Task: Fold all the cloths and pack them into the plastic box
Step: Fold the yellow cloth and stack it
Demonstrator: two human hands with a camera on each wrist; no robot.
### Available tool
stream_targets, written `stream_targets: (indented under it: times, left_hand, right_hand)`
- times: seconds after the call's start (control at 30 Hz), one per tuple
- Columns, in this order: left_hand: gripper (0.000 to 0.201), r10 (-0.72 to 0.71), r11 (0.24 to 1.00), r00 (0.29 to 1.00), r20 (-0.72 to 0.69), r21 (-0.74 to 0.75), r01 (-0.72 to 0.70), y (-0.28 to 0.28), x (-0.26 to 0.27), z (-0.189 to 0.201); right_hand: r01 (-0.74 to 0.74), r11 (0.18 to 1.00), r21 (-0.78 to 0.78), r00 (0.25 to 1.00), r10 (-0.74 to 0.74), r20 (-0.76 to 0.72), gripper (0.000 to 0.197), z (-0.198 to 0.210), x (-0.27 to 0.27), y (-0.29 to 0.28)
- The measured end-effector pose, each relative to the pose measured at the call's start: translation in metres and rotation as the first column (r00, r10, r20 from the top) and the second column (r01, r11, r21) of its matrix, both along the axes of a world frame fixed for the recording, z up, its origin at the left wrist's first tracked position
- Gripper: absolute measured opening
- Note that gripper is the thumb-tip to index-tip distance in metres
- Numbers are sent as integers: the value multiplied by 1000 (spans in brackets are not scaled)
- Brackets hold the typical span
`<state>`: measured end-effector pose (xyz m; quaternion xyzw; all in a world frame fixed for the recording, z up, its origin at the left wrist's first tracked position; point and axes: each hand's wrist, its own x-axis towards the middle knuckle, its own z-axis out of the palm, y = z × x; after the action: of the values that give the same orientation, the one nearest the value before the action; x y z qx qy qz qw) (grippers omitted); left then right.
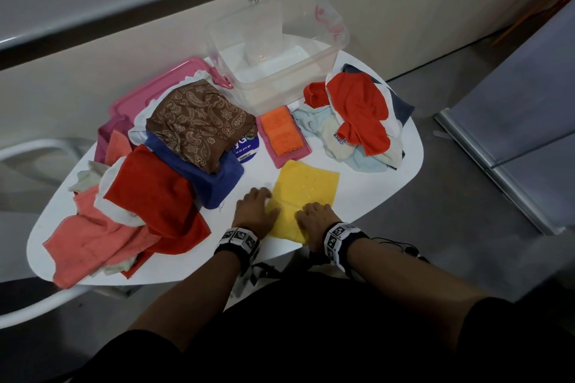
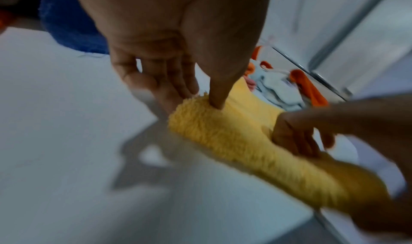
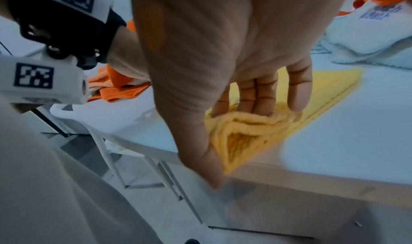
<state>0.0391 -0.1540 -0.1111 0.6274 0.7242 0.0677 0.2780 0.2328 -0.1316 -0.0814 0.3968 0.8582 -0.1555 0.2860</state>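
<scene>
Standing on the floor, a white table (image 1: 357, 196) is being used to carry everything. A large heap (image 1: 149, 183) of loose cloths is lying on its left half: a red one (image 1: 155, 196), a blue one (image 1: 214, 177), a brown patterned one (image 1: 199, 121), and salmon ones toward the near edge. A pink lid (image 1: 149, 93) is lying partly under that heap. A clear box (image 1: 273, 53) is standing at the far edge with nothing seen in it. A smaller heap (image 1: 357, 121) of orange-red, pale blue and cream cloths is lying on the right. Between the heaps, a folded orange cloth (image 1: 280, 130) is resting on a folded pink one (image 1: 289, 155).

A yellow cloth (image 1: 305, 193) is lying flat at the near middle, its near edge being lifted at both corners. The left hand (image 1: 255, 211) is gripping the near left corner, thumb on top and fingers (image 2: 169, 90) underneath. The right hand (image 1: 314, 218) is gripping the near right corner, where the fingers (image 3: 263, 96) are curled onto bunched fabric and the thumb (image 3: 209, 165) is placed beneath it, at the table's rim. The far part of the yellow cloth is lying beyond both hands, toward the box.
</scene>
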Motion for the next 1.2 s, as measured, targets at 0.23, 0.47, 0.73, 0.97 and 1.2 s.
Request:
stream_targets:
  times: [0.23, 0.47, 0.73, 0.97, 1.2]
  left_hand:
    - [80, -557, 830, 826, -89, -13, 558, -12, -10, -8]
    - [54, -156, 979, 976, 149, -110, 173, 4, -1, 7]
    - [56, 244, 945, 948, 202, -269, -186, 21, 7, -1]
    - [69, 308, 944, 912, 272, -208, -257, 23, 20, 10]
    - [41, 392, 899, 896, 208, -292, -326, 41, 26, 1]
  right_hand:
    - [200, 966, -163, 959, -227, -167, 38, 7, 11, 15]
    - [573, 646, -504, 607, -748, -270, 17, 21, 38, 42]
    - [714, 425, -557, 360, -905, -229, 66, -5, 54, 51]
    - [732, 527, -432, 439, -850, -292, 56, -9, 48, 57]
    - [782, 472, -407, 408, -882, -238, 42, -13, 41, 70]
